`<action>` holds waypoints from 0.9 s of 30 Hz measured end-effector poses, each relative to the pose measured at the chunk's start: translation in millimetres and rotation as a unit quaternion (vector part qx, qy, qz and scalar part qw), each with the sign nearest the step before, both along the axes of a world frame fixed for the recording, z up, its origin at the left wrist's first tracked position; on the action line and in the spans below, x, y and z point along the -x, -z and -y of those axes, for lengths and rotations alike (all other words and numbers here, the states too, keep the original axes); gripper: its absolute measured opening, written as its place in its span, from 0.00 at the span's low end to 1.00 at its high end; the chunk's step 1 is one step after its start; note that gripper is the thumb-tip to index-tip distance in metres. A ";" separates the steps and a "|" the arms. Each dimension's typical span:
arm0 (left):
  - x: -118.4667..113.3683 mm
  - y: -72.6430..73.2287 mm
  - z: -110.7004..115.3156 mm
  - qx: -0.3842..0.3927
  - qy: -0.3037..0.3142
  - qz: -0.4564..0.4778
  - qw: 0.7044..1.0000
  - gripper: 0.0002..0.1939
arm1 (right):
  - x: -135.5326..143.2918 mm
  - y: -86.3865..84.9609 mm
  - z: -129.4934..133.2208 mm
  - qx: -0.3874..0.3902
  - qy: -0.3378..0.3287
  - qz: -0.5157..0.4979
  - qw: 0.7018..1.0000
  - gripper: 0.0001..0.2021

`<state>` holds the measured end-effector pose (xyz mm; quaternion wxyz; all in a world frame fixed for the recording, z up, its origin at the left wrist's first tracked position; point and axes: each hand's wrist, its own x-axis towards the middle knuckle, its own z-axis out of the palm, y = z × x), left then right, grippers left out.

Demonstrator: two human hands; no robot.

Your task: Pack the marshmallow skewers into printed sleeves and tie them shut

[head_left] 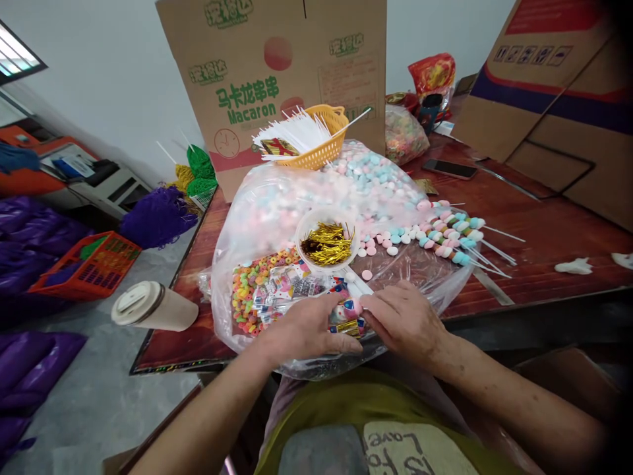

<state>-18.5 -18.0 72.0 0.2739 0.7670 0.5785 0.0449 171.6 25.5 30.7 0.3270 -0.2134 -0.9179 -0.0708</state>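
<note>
A small printed plastic candy bag [350, 309], with a pink piece in it or beside it and a gold strip [347, 328] below, lies between my hands. My left hand [309, 330] holds it from the left between thumb and fingers. The fingers of my right hand [408, 320] are pinched at its right end; the fingertips partly hide what they grip. Just beyond is a white tub [299, 249] of gold twist ties [327, 244]. More printed bags [289, 287] lie on colourful ring candies [244, 303] to the left.
A large clear bag of pastel candies [380, 178] spreads over the table [524, 257]. Several candy skewers [448, 231] lie right; a yellow basket [316, 157] of white sticks stands behind. A lidded cup [155, 307] is near the left edge. Cardboard boxes [306, 72] and a phone [450, 169] are beyond.
</note>
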 end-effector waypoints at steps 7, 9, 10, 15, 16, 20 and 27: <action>6.2 -4.8 -10.2 0.086 0.075 0.093 0.989 0.12 | -16.8 -28.6 -1.2 0.224 -0.135 0.078 0.962 0.18; -0.7 0.8 -5.3 0.053 0.036 0.045 0.997 0.12 | -18.2 -33.9 -2.7 0.285 -0.107 0.074 0.950 0.22; -4.1 3.1 -2.7 0.037 0.017 0.008 0.999 0.12 | -17.1 -33.7 -4.0 0.307 -0.084 0.076 0.945 0.21; -10.1 7.1 2.1 0.001 -0.019 -0.006 1.000 0.13 | -4.8 -14.8 -10.8 0.312 -0.063 0.134 0.939 0.17; -8.3 7.3 1.3 0.012 -0.010 0.033 0.999 0.13 | -3.4 -11.5 -11.0 0.294 -0.064 0.136 0.944 0.18; 2.8 8.6 -4.3 0.059 0.049 0.147 0.986 0.14 | -3.0 -7.3 -7.0 0.180 -0.029 0.144 0.973 0.14; -3.7 15.8 -3.6 0.063 0.045 0.086 0.993 0.11 | 8.1 -8.5 5.0 0.093 0.016 0.190 0.977 0.10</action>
